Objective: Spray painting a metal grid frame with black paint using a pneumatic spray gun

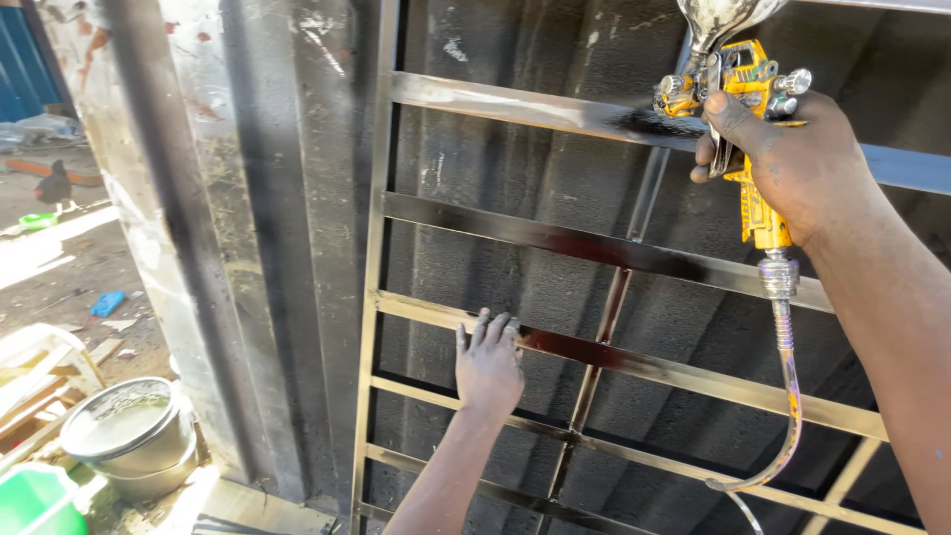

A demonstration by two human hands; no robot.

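Metal grille frame (614, 248) leans upright against the corrugated wall (495, 168) behind it. Left hand (487, 365) rests on the frame's middle crossbar. Right hand (792, 163) holds the spray gun (748, 119) before the frame's upper right. Metal tin (129, 431) sits on the ground, left of the frame's foot.

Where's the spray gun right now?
In the head view, upper right: the yellow spray gun is held in the right hand against the metal grille, near its top bar.
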